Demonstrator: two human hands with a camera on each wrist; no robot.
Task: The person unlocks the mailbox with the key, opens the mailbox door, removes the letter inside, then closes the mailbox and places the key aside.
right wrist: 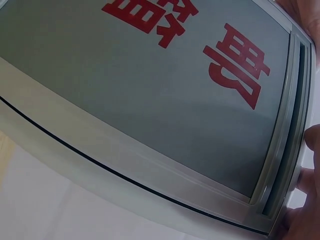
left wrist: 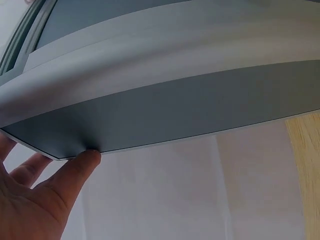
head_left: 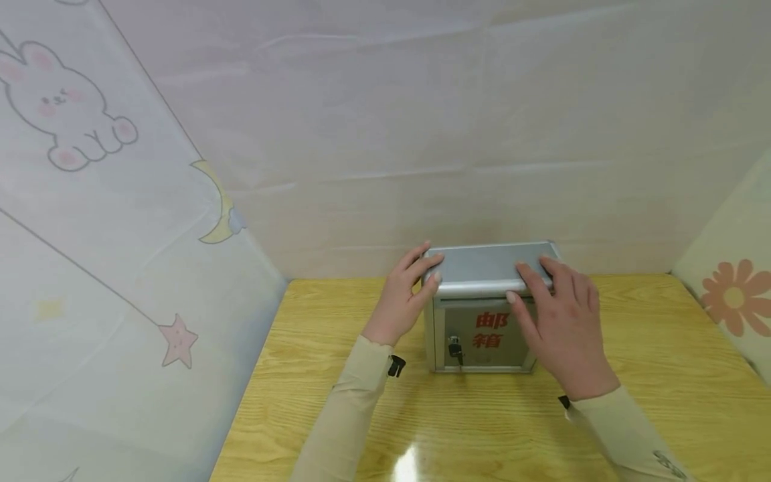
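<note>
A silver-grey metal mailbox [head_left: 490, 264] stands upright on the table, with red characters [right wrist: 237, 65] on its front door. A lock with a key [head_left: 455, 348] sits at the door's left side. My left hand [head_left: 400, 294] touches the top left edge of the mailbox, its fingers spread over the corner. In the left wrist view, the thumb [left wrist: 82, 167] lies against the grey side panel. My right hand [head_left: 563, 321] rests on the top right part, fingers nearly straight on the lid and thumb at the front edge. A narrow slot [right wrist: 287, 140] runs below the lid.
The wood-grain table [head_left: 325, 341] carries the mailbox near its back edge. Behind it hangs a pale cloth wall [head_left: 385, 134]. A printed cloth wall [head_left: 90, 268] stands at the left, another with a flower [head_left: 733, 296] at the right.
</note>
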